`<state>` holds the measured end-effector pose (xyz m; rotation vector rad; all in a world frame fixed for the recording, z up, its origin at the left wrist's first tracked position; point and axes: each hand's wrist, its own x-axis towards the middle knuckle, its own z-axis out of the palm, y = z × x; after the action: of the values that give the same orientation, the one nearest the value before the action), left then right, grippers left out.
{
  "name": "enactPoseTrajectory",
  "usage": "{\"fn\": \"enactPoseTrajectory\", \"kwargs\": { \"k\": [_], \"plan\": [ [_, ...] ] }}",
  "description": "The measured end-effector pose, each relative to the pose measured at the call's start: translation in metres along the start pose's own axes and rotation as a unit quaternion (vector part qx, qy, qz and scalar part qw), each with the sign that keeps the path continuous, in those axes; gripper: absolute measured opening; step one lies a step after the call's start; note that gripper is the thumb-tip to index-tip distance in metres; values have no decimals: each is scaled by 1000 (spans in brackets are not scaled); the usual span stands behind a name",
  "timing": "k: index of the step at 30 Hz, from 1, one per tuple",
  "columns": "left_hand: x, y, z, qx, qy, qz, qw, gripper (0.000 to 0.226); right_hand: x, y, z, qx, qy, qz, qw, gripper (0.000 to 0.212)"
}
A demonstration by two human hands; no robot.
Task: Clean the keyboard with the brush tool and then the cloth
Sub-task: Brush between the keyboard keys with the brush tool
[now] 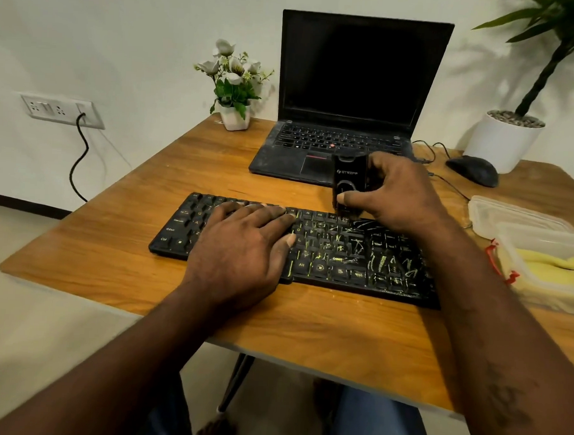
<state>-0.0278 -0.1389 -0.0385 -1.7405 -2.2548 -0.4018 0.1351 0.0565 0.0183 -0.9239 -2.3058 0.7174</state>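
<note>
A black keyboard (343,252) lies across the middle of the frame on a wooden bench (307,330), its right half streaked with yellow-green marks while the left half looks darker and plainer. The left hand (241,245) lies flat on the keyboard's left-centre keys, fingers straight and close together, pointing toward the right of the frame, the thumb alongside on a lower row. The right hand (395,195) is curled round a black brush (348,174), held upright at the keyboard's far edge, right of centre; the thumb presses on the brush's front face and its lower end meets the top row of keys, though the bristles are too dark to make out. The two hands are apart, with a stretch of keys between them. At the right edge of the frame a yellow cloth (553,262) lies inside a clear plastic box (545,287), just beside the keyboard's right end, with a second clear box (509,217) behind it. Above the keyboard, in the upper centre, an open laptop (351,72) stands with a dark screen, partly hidden by the brush and the right hand. A black mouse (473,169) sits to its right, near a white plant pot (502,141) in the upper right. A small pot of white flowers (234,80) stands left of the laptop. On the wall at the left, a socket (60,108) has a black cable hanging from it.
</note>
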Motion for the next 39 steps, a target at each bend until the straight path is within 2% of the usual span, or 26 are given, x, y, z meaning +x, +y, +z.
{"fn": "enactPoseTrajectory", "kwargs": {
  "k": [3, 8, 11, 15, 19, 22, 26, 30, 34, 37, 39],
  "plan": [
    [0, -1, 1, -3, 5, -4, 1000, 53, -5, 0, -1, 41, -62, -8, 997, 52],
    [-1, -1, 1, -2, -7, -9, 1000, 55, -4, 3, -2, 3, 13, 4, 1000, 59],
    [-1, 0, 0, 0, -8, -12, 1000, 55, -6, 3, -1, 36, -29, 3, 999, 57],
    [-1, 1, 0, 1, -8, -15, 1000, 55, -4, 2, 2, -5, 20, 0, 1000, 60],
    [-1, 1, -1, 2, -9, -17, 1000, 54, -9, -4, 4, 43, -47, -15, 998, 55],
    [-1, 2, -2, 5, -10, -18, 1000, 54, -10, -9, 9, 1, 8, -37, 999, 58],
    [-2, 2, -2, 6, -6, -18, 1000, 54, -15, -16, 16, 63, -60, -51, 995, 53],
    [-2, 2, -2, 9, -10, -20, 1000, 54, -12, -18, 20, 8, 16, -60, 998, 56],
    [-1, 2, -2, 18, -16, -24, 999, 56, -15, -22, 24, 40, -37, -69, 996, 51],
    [-1, 3, -1, 20, -19, -28, 999, 57, -13, -23, 26, -1, 13, -75, 997, 54],
    [-1, 3, -1, 22, -16, -27, 999, 57, -13, -24, 26, 27, -4, -71, 997, 53]
  ]
}}
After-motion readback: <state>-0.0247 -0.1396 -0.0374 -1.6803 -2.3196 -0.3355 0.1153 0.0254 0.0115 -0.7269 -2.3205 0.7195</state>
